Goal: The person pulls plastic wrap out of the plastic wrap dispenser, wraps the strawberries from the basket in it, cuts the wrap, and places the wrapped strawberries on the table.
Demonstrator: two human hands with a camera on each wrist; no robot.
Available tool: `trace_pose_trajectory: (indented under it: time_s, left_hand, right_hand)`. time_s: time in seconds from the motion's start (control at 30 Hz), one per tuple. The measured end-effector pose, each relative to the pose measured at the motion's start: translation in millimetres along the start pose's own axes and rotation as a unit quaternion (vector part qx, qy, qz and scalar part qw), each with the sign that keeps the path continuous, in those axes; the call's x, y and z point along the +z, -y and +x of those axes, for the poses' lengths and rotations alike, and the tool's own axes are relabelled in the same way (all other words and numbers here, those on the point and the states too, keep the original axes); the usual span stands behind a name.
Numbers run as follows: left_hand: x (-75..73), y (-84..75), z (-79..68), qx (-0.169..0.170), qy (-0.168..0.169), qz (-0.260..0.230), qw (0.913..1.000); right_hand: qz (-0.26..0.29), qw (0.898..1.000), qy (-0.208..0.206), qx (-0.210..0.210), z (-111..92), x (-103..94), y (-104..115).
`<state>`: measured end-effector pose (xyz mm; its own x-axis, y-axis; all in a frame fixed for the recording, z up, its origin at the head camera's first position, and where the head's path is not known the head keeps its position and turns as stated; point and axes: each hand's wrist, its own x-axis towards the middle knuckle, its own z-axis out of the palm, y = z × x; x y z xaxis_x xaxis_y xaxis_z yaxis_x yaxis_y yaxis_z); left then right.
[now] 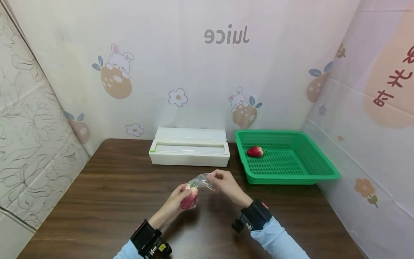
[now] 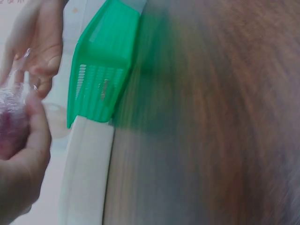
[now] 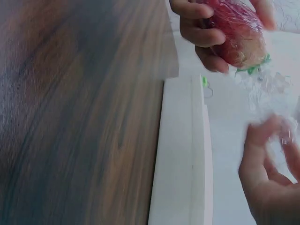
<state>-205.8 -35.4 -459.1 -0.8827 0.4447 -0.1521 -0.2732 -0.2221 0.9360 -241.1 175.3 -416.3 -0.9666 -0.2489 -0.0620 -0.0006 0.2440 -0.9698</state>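
My left hand [image 1: 176, 203] grips a red strawberry [image 1: 190, 198] with a pale top and green leaves, its fingers and thumb around the fruit. Clear plastic wrap [image 1: 202, 181] covers the strawberry and stretches from its leafy end to my right hand [image 1: 226, 184]. Between thumb and fingertips the right hand pinches the loose end of that wrap. In the right wrist view the wrapped strawberry [image 3: 236, 35] shows creased film over its skin, and the wrap bunches beyond the leaves. Both hands are above the table, in front of a white box.
The white wrap dispenser box [image 1: 191, 159] stands at the back of the brown wooden table [image 1: 113, 201], its lid raised. To its right is a green plastic basket [image 1: 291, 177] holding another red strawberry [image 1: 255, 151]. Printed curtains [image 1: 181, 64] hang behind and beside the table.
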Motion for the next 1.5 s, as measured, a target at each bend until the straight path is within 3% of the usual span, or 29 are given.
trace_pose_trajectory:
  time_s: [0.1, 0.23, 0.47, 0.87, 0.97, 1.07, 1.13, 1.23, 1.37, 1.43, 1.5]
  left_hand:
    - [3.7, 4.1, -1.5, 0.001, 0.031, 0.010, 0.9995]
    - [8.6, 10.7, -3.8, 0.013, 0.062, 0.011, 0.9979]
    - [13.1, 18.1, -7.5, 0.023, 0.068, 0.000, 0.9974]
    - [21.0, 17.7, -9.2, 0.055, 0.075, 0.005, 0.9957]
    - [22.5, 15.9, -10.0, 0.041, 0.065, 0.031, 0.9966]
    - [22.9, 13.0, -9.6, 0.033, 0.053, 0.054, 0.9966]
    - [22.7, 10.9, -8.2, 0.036, 0.048, 0.058, 0.9965]
    - [21.6, 7.9, -6.3, 0.046, 0.037, 0.057, 0.9967]
    - [21.9, 6.4, -4.8, 0.052, 0.033, 0.052, 0.9968]
    - [22.5, 7.6, -4.2, 0.050, 0.035, 0.053, 0.9967]
    - [23.4, 9.3, -4.2, 0.047, 0.037, 0.063, 0.9962]
  right_hand:
    - [-0.018, 0.998, -0.061, -0.029, 3, 4.3, 0]
    - [-0.064, 0.991, -0.101, -0.065, 10, 5.1, 2]
    - [-0.135, 0.980, -0.100, -0.103, 20, 1.1, -1]
    - [-0.127, 0.980, -0.101, -0.115, 34, -2.6, -7]
    - [-0.081, 0.990, -0.075, -0.090, 33, -3.3, -5]
    - [0.029, 0.998, -0.040, -0.036, 30, -4.4, -1]
    - [0.109, 0.994, -0.015, 0.009, 25, -4.2, 2]
    - [0.197, 0.978, 0.047, 0.056, 18, 0.4, 4]
    - [0.229, 0.960, 0.142, 0.077, 7, 13.4, 7]
    - [0.226, 0.960, 0.148, 0.078, 5, 19.8, 9]
    - [0.216, 0.966, 0.122, 0.078, 4, 23.4, 10]
